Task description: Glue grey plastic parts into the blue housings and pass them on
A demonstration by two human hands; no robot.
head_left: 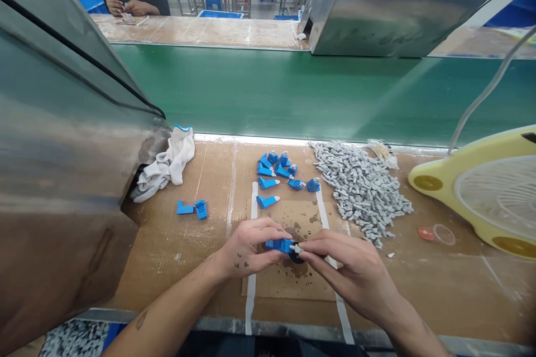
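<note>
Over a stained cardboard sheet [310, 284], my left hand [255, 245] is closed on a blue plastic part [278, 245]. My right hand [347, 259] pinches a small light grey piece [296, 249] at the right end of that blue part. Just under the pinched piece shows a round black object [296, 258], partly covered. Beyond my hands lies a group of several blue parts [266, 170], many with a grey tip. A big pile of small grey pieces [362, 187] spreads to the right of them. Two blue parts [201, 210] lie apart on the left.
White gloves [167, 164] lie at the back left by a metal housing [71, 150]. A yellow fan [481, 189] and a small clear-and-red item [438, 234] are on the right. Past the table runs a green belt [251, 89]; across it, a person's hands [132, 7] hold something small.
</note>
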